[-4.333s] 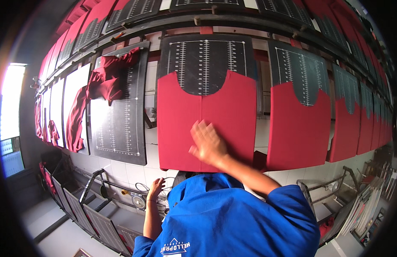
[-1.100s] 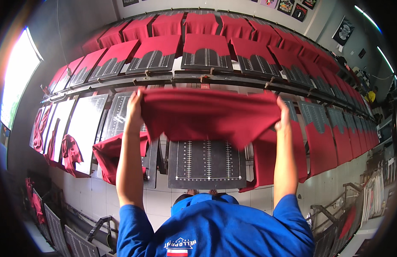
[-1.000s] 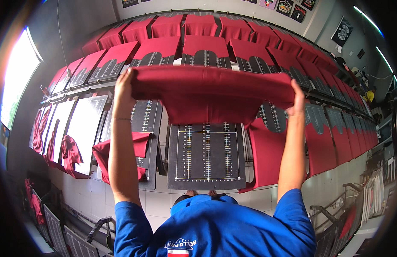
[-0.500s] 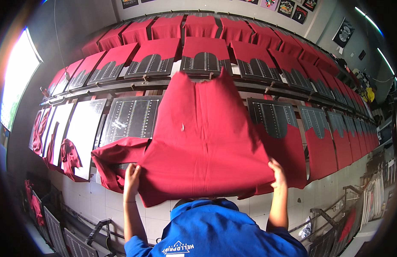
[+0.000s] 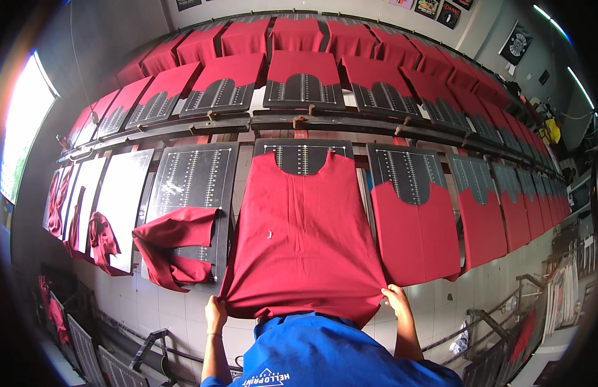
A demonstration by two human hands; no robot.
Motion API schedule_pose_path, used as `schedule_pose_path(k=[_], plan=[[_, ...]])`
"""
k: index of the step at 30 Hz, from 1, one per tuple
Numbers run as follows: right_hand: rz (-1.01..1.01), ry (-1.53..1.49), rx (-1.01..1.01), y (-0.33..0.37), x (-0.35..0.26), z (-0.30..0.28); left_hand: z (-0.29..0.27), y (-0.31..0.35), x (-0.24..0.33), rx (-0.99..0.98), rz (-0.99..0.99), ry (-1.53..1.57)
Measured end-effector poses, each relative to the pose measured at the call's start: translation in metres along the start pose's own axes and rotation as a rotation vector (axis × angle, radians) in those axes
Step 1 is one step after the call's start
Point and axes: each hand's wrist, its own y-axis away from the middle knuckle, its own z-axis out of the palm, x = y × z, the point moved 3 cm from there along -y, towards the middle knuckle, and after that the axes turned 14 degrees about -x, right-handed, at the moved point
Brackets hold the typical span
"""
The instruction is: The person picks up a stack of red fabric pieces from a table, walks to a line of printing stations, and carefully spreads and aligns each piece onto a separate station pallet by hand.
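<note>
A red shirt panel (image 5: pixel 305 238) with a scooped neckline lies over a black board (image 5: pixel 305 151) marked with white ruler scales. The board's top strip shows above the neckline. My left hand (image 5: pixel 215 315) pinches the panel's near left corner, and my right hand (image 5: pixel 397 300) pinches the near right one. Between them the hem is drawn taut toward me, with creases running across it. A small pale mark (image 5: pixel 270 235) shows on the cloth. Left of the panel, a crumpled red cloth piece (image 5: pixel 173 248) rests on a neighbouring black board (image 5: pixel 190 171).
To the right, a row of boards bears smooth red panels (image 5: pixel 416 235). White boards (image 5: pixel 126 193) with bunched red cloth (image 5: pixel 103 242) stand at the left. A dark metal rail (image 5: pixel 273 121) crosses behind, with more covered boards beyond. Racks (image 5: pixel 150 345) stand low at the left.
The panel has come down flat onto the board, and its neckline now shows the scales. Both hands have moved nearer to me, still gripping the corners.
</note>
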Motion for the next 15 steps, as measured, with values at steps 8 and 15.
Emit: schedule_pose_path(k=[8, 15], plan=[[0.317, 0.757, -0.243, 0.008, -0.036, 0.033, 0.015, 0.006, 0.022, -0.010, 0.165, -0.140], [-0.249, -0.069, 0.142, -0.087, -0.038, 0.058, 0.022, -0.002, 0.078, 0.005, -0.034, -0.189]])
